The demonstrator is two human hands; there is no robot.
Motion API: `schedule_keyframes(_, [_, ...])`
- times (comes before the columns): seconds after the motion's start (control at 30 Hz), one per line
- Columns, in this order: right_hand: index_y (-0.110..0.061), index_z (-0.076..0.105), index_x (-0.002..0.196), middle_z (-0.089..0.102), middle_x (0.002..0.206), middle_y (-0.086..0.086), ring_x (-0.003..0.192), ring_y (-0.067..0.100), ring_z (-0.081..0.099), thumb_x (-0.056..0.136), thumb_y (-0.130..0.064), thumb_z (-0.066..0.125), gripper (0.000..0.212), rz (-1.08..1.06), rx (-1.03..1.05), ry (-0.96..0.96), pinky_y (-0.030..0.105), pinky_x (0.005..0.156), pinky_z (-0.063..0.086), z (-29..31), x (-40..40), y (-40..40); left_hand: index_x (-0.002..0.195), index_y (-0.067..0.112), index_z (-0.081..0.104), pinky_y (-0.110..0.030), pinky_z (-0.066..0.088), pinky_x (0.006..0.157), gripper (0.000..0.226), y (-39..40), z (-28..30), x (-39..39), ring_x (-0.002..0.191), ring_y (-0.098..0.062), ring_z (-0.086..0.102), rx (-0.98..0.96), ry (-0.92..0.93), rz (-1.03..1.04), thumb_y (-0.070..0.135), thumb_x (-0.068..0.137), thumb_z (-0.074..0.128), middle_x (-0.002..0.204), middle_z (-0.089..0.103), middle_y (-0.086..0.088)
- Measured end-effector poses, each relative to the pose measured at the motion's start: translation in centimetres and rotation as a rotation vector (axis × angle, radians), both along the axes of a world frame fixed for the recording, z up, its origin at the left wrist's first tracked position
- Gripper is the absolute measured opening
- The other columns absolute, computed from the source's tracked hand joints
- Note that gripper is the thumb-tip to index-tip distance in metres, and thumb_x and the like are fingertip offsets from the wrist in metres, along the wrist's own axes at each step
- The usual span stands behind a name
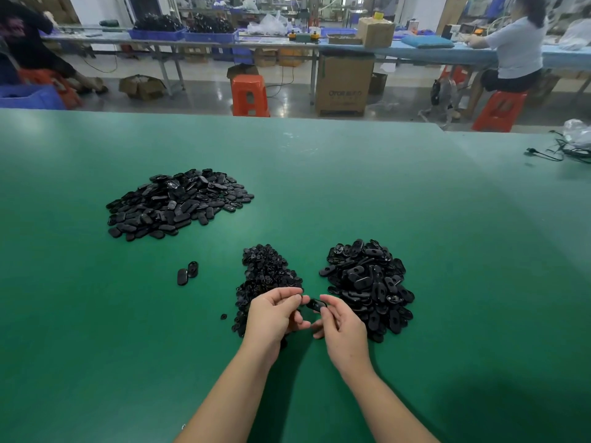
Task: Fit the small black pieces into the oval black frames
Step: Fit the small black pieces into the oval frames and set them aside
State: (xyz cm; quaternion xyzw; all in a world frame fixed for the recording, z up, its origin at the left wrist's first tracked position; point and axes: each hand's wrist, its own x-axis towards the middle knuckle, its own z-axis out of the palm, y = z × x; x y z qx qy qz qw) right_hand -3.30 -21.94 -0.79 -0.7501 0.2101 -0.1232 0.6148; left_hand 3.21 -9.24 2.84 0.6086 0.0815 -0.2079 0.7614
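Together, left hand (277, 314) and right hand (339, 321) pinch one glossy oval black frame (316, 304) over matte green table (383, 203).

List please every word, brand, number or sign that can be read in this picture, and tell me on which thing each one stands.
"OTOR": printed in dark letters on the front of the tall cardboard box on the floor behind the green table; characters after it and a smaller line below are too blurred to read.
Yellow label on the smaller cardboard box on the far blue bench: too small to read.
The black parts near the hands show no readable text.
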Motion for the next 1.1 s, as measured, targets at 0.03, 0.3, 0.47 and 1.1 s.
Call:
schedule_keyframes(0.03, [-0.020,0.066,0.120,0.075,0.096,-0.001,0.072,0.015,0.073,0.103,-0.008,0.053,0.024,0.000,-0.004,-0.001,0.029,0.066,0.061,0.0,0.0,0.0,0.105,0.000,0.069,-0.029,0.057,0.054,0.013,0.0,0.1,0.0,0.050,-0.013,0.058,-0.005,0.005,0.002,-0.003,0.094,0.063,0.093,0.077,-0.014])
schedule_keyframes(0.3, [-0.020,0.067,0.117,0.075,0.089,-0.002,0.073,0.015,0.073,0.103,-0.008,0.054,0.022,-0.012,-0.018,-0.010,0.032,0.066,0.062,-0.2,0.1,-0.1,0.096,0.000,0.075,-0.028,0.057,0.056,0.008,0.0,0.0,0.0,0.054,-0.013,0.060,-0.002,0.037,-0.006,-0.003,0.089,0.070,0.080,0.074,-0.012])
schedule_keyframes(0.47, [-0.022,0.068,0.115,0.075,0.079,0.001,0.072,0.017,0.073,0.103,-0.009,0.054,0.023,-0.012,-0.002,-0.019,0.035,0.071,0.062,-0.4,0.1,-0.1,0.079,0.015,0.080,-0.029,0.054,0.053,0.018,-0.2,0.0,0.2,0.047,-0.017,0.057,0.218,-0.089,-0.091,0.001,0.088,0.074,0.059,0.064,-0.002])
schedule_keyframes(1.1, [-0.034,0.068,0.110,0.076,0.099,-0.012,0.085,0.012,0.073,0.102,-0.013,0.058,0.025,-0.015,-0.032,-0.017,0.041,0.080,0.062,-0.5,0.0,-0.4,0.079,0.020,0.072,-0.013,0.045,0.049,0.014,-2.6,0.7,-0.2,0.062,-0.015,0.069,0.667,-0.319,-0.152,0.012,0.090,0.071,0.075,0.072,0.003])
